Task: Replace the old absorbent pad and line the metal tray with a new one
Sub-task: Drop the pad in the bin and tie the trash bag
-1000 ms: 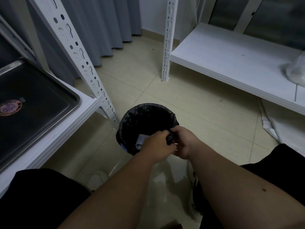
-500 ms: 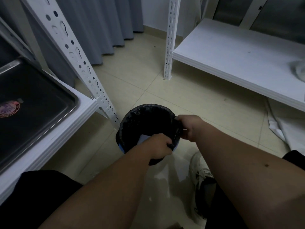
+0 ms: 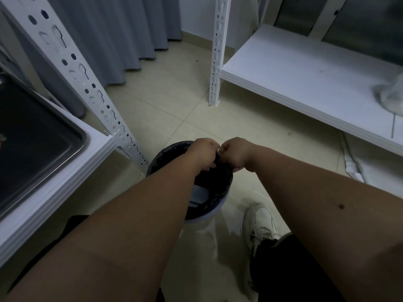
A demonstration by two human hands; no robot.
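Crouching over a small bin (image 3: 207, 205) on the floor (image 3: 174, 118), one white shoe (image 3: 259, 223) planted just beside it. Both hands now meeting over the far rim: half a second back, gripping the black liner (image 3: 220, 173) at separate spots on the near and right edge; now drawn together, left hand (image 3: 201, 154) and right hand (image 3: 236, 154) almost touching, fingers of each clenched around bunched liner between them. Reading as gathering the bag's mouth shut over the discarded old pad (image 3: 199, 196), a pale slip of it lying inside the bin under the left forearm — so removal looking finished, lining not yet begun.

Further left, the metal tray (image 3: 43, 149) sitting on the white shelf (image 3: 65, 186), its floor showing bare dark steel, no pad in the visible part.

Hard to make out: most of the bin's interior, covered by the left arm; fingertips themselves, buried in the liner; much of the tray, cut off at the frame edge. Farther off, a blurred whitish bundle (image 3: 390, 97) on the right-hand shelf (image 3: 305, 75), possibly the fresh pads, though impossible to tell
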